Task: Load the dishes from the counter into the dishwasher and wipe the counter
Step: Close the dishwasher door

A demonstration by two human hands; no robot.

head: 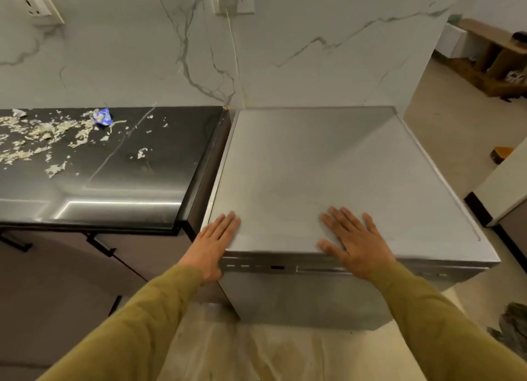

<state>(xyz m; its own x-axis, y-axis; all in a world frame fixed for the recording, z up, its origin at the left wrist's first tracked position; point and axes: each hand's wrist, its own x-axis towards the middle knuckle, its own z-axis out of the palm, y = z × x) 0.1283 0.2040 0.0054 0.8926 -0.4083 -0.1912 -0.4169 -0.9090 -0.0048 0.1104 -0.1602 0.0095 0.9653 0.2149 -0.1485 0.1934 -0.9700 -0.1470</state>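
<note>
A silver dishwasher point(313, 166) stands to the right of the black counter point(128, 163), its door closed. My left hand point(214, 243) lies flat on its front left corner, fingers straight. My right hand point(356, 246) rests flat on the top near the front edge, fingers spread. Pale food scraps point(42, 135) and a crumpled blue wrapper point(103, 117) litter the counter's left part. No dishes are visible on the counter.
A marble wall with two sockets and a white cord point(235, 55) rises behind. Cabinet doors with dark handles point(99, 246) sit under the counter. Wooden furniture point(490, 58) stands on the beige floor at the far right.
</note>
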